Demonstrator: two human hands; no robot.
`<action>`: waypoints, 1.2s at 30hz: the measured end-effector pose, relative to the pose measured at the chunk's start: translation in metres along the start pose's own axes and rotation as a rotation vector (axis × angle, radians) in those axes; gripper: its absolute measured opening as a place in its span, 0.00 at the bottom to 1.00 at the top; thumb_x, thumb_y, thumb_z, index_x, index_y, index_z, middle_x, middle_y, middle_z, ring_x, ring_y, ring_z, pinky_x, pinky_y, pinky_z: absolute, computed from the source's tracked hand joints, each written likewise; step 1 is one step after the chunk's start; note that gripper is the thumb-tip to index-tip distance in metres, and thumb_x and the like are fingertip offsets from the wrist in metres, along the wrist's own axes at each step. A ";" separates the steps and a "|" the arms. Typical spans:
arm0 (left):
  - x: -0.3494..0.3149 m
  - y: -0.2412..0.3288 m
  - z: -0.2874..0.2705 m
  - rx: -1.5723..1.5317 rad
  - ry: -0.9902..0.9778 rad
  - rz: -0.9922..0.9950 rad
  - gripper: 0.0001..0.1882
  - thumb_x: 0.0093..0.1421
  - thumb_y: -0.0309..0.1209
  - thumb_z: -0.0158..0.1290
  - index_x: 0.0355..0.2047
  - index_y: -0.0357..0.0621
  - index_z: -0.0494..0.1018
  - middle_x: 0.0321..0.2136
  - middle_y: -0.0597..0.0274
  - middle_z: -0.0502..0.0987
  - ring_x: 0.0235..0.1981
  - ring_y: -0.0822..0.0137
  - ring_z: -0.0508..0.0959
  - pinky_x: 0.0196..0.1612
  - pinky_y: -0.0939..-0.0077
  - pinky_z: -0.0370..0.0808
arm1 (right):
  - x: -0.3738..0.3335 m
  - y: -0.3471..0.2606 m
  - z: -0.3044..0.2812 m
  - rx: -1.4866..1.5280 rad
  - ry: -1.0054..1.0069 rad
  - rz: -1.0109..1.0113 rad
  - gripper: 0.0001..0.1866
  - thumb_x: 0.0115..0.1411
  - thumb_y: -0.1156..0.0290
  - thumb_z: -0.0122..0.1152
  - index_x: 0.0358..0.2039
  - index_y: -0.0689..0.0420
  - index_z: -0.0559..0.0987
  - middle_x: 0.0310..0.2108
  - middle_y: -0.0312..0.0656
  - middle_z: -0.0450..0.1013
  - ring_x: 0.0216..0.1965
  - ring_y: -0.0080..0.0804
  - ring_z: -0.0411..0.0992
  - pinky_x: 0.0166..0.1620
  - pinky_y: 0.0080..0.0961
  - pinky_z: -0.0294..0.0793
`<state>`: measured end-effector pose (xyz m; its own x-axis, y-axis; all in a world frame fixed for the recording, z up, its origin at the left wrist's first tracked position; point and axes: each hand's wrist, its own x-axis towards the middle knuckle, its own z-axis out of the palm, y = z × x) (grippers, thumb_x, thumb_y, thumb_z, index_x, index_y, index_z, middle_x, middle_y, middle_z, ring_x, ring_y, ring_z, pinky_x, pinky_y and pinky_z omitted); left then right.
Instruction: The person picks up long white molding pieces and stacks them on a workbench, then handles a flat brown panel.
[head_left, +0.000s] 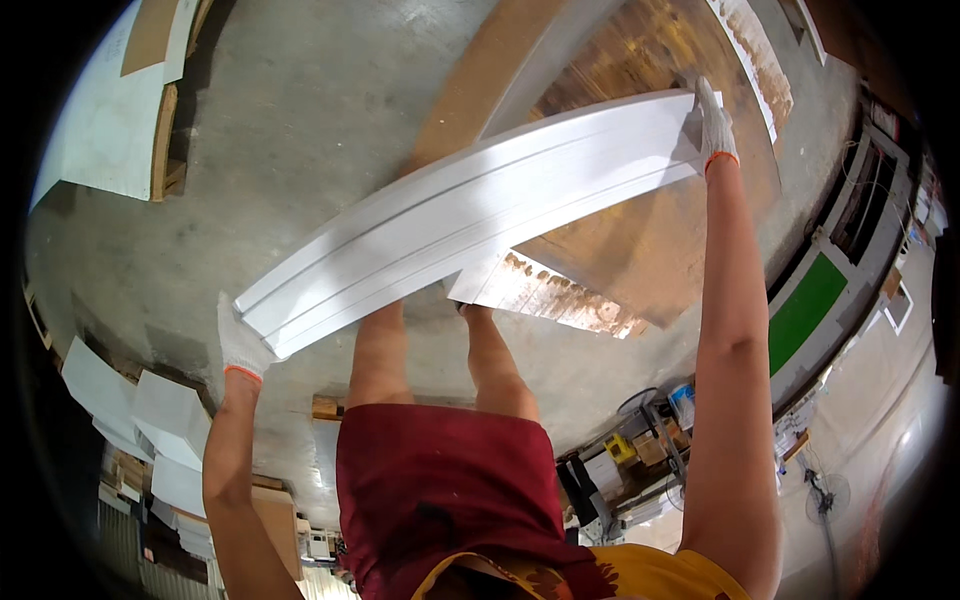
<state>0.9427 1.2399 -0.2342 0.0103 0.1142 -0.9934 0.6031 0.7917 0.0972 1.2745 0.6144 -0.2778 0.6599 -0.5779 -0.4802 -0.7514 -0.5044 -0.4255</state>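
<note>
A long white grooved panel (pixel 470 210) stretches across the view in front of me, held up off the floor and slanting upward to the right. My left hand (pixel 243 338), in a white knit glove with an orange cuff, grips its near left end. At the far right end, my right hand (pixel 713 125) wears the same kind of glove and clasps the short edge. The fingers of both hands are partly hidden by the panel. Below it lies a brown wooden board (pixel 640 240), with a white, brown-stained strip (pixel 545 293) along its near edge.
White boards on wood (pixel 110 130) stand at the far left. White boxes or panels (pixel 165 410) are stacked at the lower left. A grey machine with a green panel (pixel 808 312) runs along the right. A cart with tools (pixel 640 440) and a fan (pixel 826 492) stand lower right.
</note>
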 end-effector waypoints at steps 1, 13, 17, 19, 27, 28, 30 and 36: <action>0.001 -0.001 -0.004 -0.006 0.002 0.005 0.31 0.60 0.52 0.36 0.53 0.40 0.63 0.51 0.53 0.68 0.51 0.53 0.69 0.51 0.57 0.68 | 0.006 0.005 0.002 0.019 -0.006 0.015 0.46 0.44 0.36 0.58 0.53 0.63 0.68 0.50 0.48 0.67 0.49 0.37 0.66 0.52 0.32 0.64; 0.001 -0.026 -0.018 -0.038 -0.054 0.089 0.31 0.57 0.52 0.40 0.52 0.40 0.65 0.48 0.53 0.70 0.49 0.52 0.70 0.50 0.58 0.68 | 0.008 0.003 0.013 0.225 -0.013 0.051 0.29 0.49 0.48 0.58 0.43 0.58 0.75 0.37 0.42 0.73 0.36 0.33 0.72 0.42 0.28 0.71; -0.035 -0.051 -0.026 -0.088 -0.077 0.132 0.30 0.57 0.51 0.41 0.51 0.41 0.65 0.49 0.55 0.69 0.49 0.54 0.69 0.51 0.59 0.67 | -0.017 0.004 0.003 0.384 -0.063 0.090 0.24 0.50 0.52 0.59 0.40 0.57 0.76 0.35 0.42 0.74 0.33 0.32 0.73 0.41 0.28 0.72; -0.053 -0.058 -0.039 -0.070 -0.055 0.205 0.29 0.57 0.50 0.41 0.51 0.41 0.65 0.50 0.56 0.69 0.50 0.55 0.69 0.51 0.60 0.67 | -0.037 0.011 -0.008 0.480 -0.092 0.121 0.22 0.50 0.54 0.60 0.39 0.57 0.76 0.33 0.41 0.74 0.32 0.32 0.73 0.40 0.28 0.73; -0.173 -0.071 -0.076 0.046 0.246 0.496 0.23 0.54 0.45 0.49 0.46 0.44 0.68 0.45 0.60 0.70 0.48 0.60 0.69 0.51 0.64 0.65 | -0.149 0.160 -0.095 0.926 -0.125 0.254 0.22 0.50 0.57 0.61 0.42 0.56 0.74 0.36 0.40 0.73 0.38 0.33 0.72 0.44 0.29 0.73; -0.188 -0.074 -0.083 0.076 0.240 0.511 0.23 0.53 0.45 0.50 0.45 0.44 0.68 0.45 0.60 0.70 0.48 0.60 0.69 0.51 0.64 0.65 | -0.180 0.166 -0.106 0.943 -0.087 0.304 0.22 0.50 0.57 0.61 0.42 0.56 0.73 0.37 0.40 0.73 0.39 0.33 0.71 0.46 0.29 0.71; -0.211 -0.075 -0.084 0.151 0.211 0.537 0.23 0.52 0.44 0.52 0.45 0.45 0.68 0.44 0.61 0.71 0.47 0.61 0.70 0.52 0.64 0.65 | -0.223 0.205 -0.130 0.990 -0.013 0.354 0.22 0.51 0.58 0.61 0.42 0.57 0.73 0.38 0.39 0.72 0.42 0.32 0.70 0.48 0.28 0.69; -0.292 -0.103 -0.059 0.322 0.106 0.782 0.13 0.56 0.36 0.50 0.40 0.44 0.70 0.38 0.67 0.72 0.44 0.69 0.70 0.50 0.73 0.64 | -0.330 0.344 -0.207 0.972 0.186 0.622 0.31 0.50 0.44 0.51 0.50 0.50 0.69 0.50 0.36 0.67 0.51 0.37 0.64 0.50 0.44 0.65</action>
<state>0.8310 1.1605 0.0495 0.4531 0.6254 -0.6353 0.6515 0.2542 0.7148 0.7972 0.4989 -0.1070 0.1076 -0.6785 -0.7267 -0.5727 0.5552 -0.6031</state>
